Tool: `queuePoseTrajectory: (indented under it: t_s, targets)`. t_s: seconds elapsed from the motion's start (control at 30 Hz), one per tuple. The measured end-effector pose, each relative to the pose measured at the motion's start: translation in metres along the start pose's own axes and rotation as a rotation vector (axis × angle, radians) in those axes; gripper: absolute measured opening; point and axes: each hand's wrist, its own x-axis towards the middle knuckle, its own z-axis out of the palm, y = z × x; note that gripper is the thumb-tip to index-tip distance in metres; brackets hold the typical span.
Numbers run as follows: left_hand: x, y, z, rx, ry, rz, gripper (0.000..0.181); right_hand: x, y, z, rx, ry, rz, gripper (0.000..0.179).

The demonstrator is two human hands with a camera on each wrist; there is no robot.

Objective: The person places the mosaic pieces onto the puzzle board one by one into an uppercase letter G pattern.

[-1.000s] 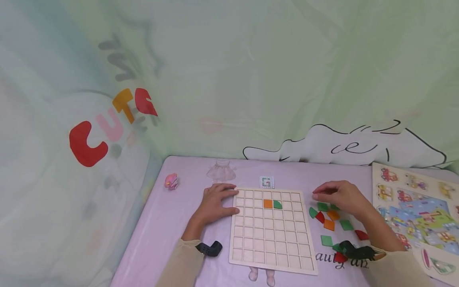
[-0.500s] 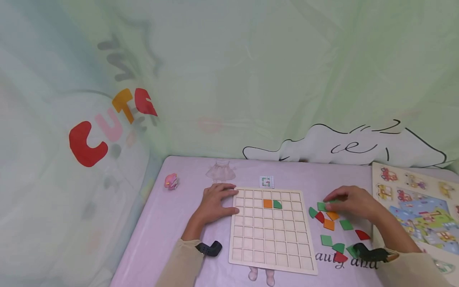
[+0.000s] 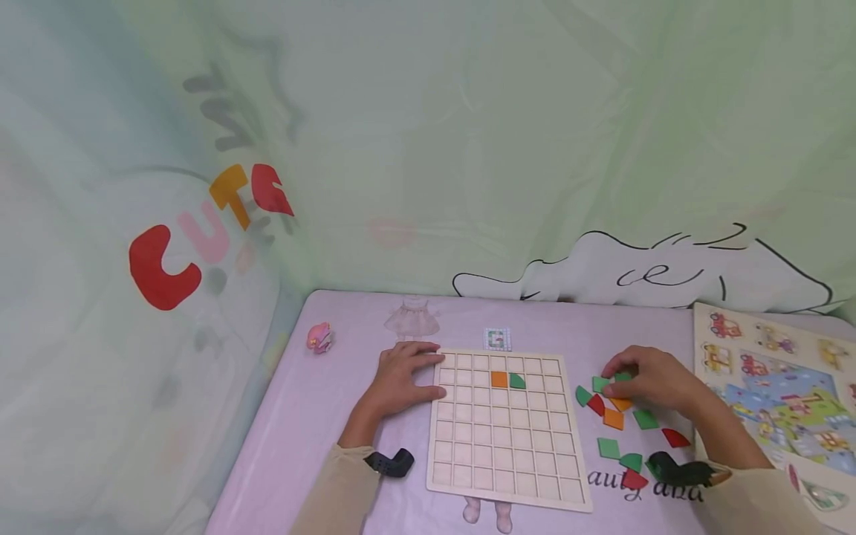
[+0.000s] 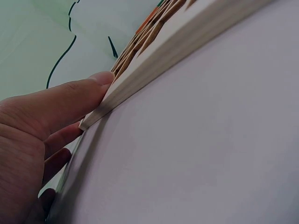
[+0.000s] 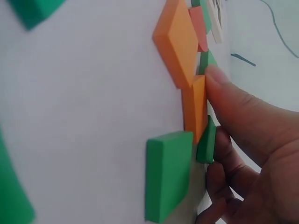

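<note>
Risk: right hand (image 3: 652, 380) could shove the orange tile (image 5: 200, 105), since it sits tight beside the thumb. Green square (image 3: 599, 384), flat and plain, lies right of the grid board (image 3: 484, 432), at those fingertips; can't tell if pinched. Left hand (image 3: 403, 379), fingers apart, rests on board's left edge.

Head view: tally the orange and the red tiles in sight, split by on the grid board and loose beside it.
Orange tile on the grid board: 1
Loose orange tiles: 2
Red tiles on the grid board: 0
Loose red tiles: 3
Total: 6
</note>
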Motion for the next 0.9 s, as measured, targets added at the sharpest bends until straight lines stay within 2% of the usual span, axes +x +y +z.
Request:
queuePoseTrajectory:
  t_s: [0.23, 0.37, 0.47, 0.63, 0.9]
  targets:
    - [0.000, 0.000, 0.000, -0.002, 0.003, 0.000, 0.063, 0.001, 0.000, -0.002, 0.012, -0.015, 0.017, 0.036]
    - [0.000, 0.000, 0.000, -0.007, 0.000, -0.003, 0.063, -0.001, -0.003, -0.003, 0.025, 0.006, 0.020, 0.034]
    - [0.000, 0.000, 0.000, -0.014, 0.001, -0.007, 0.062, -0.001, -0.007, -0.002, 0.053, 0.036, 0.022, 0.031]
    - [0.000, 0.000, 0.000, -0.019, 0.000, -0.009, 0.062, 0.005, -0.017, 0.000, 0.124, 0.042, 0.038, 0.032]
    - [0.000, 0.000, 0.000, -0.018, -0.001, -0.011, 0.063, 0.017, -0.047, 0.011, 0.225, 0.045, -0.040, 0.028]
